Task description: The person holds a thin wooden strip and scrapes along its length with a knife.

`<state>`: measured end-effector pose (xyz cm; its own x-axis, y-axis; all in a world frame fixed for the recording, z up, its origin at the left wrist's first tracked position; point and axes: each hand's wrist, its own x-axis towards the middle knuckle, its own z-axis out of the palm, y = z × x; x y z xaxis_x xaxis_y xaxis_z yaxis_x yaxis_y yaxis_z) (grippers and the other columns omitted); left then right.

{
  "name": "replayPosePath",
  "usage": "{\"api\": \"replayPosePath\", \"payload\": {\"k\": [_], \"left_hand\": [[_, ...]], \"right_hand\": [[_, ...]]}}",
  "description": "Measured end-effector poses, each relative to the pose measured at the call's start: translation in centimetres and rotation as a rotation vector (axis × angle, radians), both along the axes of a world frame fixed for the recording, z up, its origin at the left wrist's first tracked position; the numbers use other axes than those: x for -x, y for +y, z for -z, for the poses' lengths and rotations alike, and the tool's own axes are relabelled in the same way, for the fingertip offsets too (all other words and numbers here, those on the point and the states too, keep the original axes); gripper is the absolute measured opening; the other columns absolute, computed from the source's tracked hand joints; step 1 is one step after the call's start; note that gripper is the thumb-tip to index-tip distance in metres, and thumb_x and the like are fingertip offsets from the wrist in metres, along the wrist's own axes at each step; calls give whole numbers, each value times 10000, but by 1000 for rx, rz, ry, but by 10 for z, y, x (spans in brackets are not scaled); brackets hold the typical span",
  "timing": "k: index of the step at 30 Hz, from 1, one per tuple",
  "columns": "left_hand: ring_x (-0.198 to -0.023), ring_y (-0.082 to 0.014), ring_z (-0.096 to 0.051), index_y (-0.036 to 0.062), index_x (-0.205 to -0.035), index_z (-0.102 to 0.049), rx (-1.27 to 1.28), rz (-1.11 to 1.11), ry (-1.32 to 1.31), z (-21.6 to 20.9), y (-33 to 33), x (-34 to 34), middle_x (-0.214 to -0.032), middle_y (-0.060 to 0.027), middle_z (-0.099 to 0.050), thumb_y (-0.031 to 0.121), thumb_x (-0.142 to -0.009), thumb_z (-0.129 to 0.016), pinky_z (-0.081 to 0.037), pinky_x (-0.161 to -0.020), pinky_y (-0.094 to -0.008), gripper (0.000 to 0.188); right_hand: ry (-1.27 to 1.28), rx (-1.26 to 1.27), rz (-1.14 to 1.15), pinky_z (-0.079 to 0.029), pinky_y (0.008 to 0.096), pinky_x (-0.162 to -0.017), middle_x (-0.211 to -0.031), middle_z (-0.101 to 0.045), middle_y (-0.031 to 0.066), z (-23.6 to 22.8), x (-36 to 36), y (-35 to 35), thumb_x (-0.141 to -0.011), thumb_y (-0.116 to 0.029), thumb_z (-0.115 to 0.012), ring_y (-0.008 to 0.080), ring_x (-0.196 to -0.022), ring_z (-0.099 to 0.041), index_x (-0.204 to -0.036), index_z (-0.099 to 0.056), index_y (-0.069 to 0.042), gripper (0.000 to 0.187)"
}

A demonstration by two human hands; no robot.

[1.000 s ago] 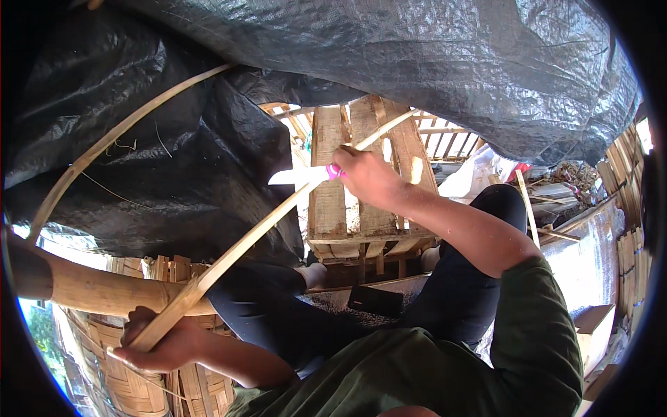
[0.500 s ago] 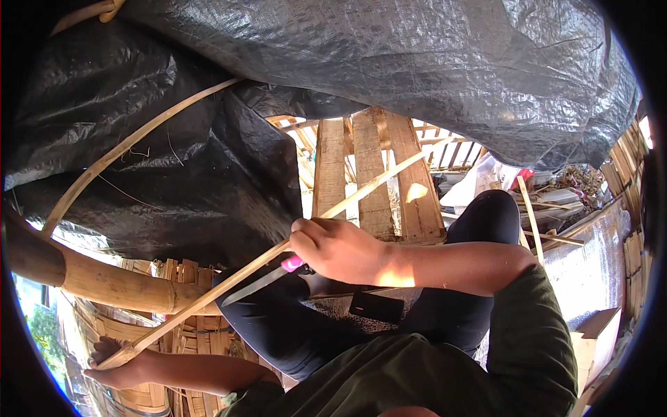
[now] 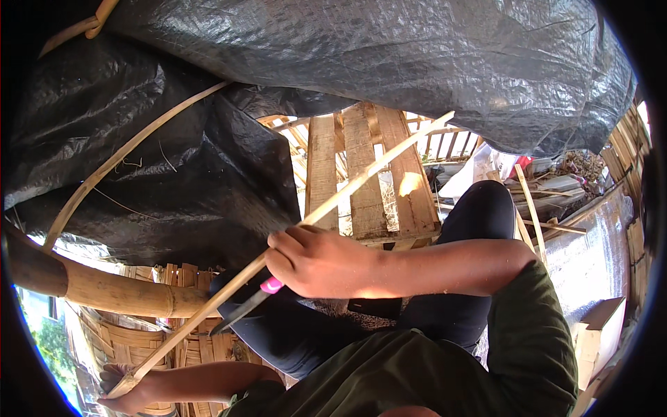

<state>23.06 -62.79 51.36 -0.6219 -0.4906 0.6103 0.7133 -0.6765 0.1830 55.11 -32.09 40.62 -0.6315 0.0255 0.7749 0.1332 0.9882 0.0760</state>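
Our left hand (image 3: 121, 389) grips the lower end of a long bamboo strip (image 3: 347, 191) at the bottom left, just in front of the woven bamboo basket (image 3: 149, 340); the strip runs diagonally up to the right, its far tip pointing past the wooden pallet (image 3: 368, 174) toward the black tarpaulin (image 3: 389, 62). Near the strip's middle, our right hand (image 3: 319, 263) clenches a pink-handled knife (image 3: 246, 306), blade lying along the strip and pointing down-left.

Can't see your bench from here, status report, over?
Left hand grips bamboo strip at its low end. Right hand holds pink-handled knife against it. Nothing blocking.
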Motion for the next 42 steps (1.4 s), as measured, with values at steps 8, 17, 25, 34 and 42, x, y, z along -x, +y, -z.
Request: {"api": "replayPosePath", "payload": {"k": [8, 17, 25, 34, 42], "left_hand": [[-571, -136, -564, 89, -830, -488, 522, -766, -136, 39, 133, -76, -668, -25, -512, 252, -1013, -479, -552, -527, -299, 245], [-519, -107, -507, 36, -922, -539, 751, -91, -355, 75, 247, -120, -689, -57, -565, 489, -1034, -445, -424, -482, -211, 477], [-542, -154, -575, -4, -937, -564, 887, 269, 2, 129, 264, -88, -743, -111, -621, 473, -1052, -397, -439, -435, -242, 519], [-649, -171, -643, -72, -1186, -620, 1099, 524, 95, 211, 311, -79, -851, -173, -705, 420, -1066, -394, -524, -579, -274, 554], [-722, -194, -653, -74, -1166, -626, 1053, 625, 24, 246, 334, -51, -874, -153, -690, 378, -1064, -428, -532, -637, -297, 504]], "right_hand": [[11, -23, 105, -565, 319, -726, -970, -634, 170, 27, -7, 107, -763, -73, -622, 250, -810, -676, -935, -578, 28, 205], [-256, 623, 250, -533, 418, -755, -897, -649, 229, 28, -29, 220, -872, -12, -636, 365, -899, -670, -983, -610, 30, 121], [-286, 626, 189, -500, 449, -793, -945, -670, 214, 44, -31, 278, -859, -33, -663, 386, -942, -661, -1018, -626, -1, 166], [-290, 661, 352, -512, 469, -787, -948, -678, 197, 102, -8, 364, -818, 21, -604, 388, -951, -660, -979, -629, -43, 175], [-341, 558, 429, -515, 462, -825, -972, -680, 222, 107, 27, 357, -826, -126, -740, 406, -973, -655, -1047, -651, -30, 257]]}}
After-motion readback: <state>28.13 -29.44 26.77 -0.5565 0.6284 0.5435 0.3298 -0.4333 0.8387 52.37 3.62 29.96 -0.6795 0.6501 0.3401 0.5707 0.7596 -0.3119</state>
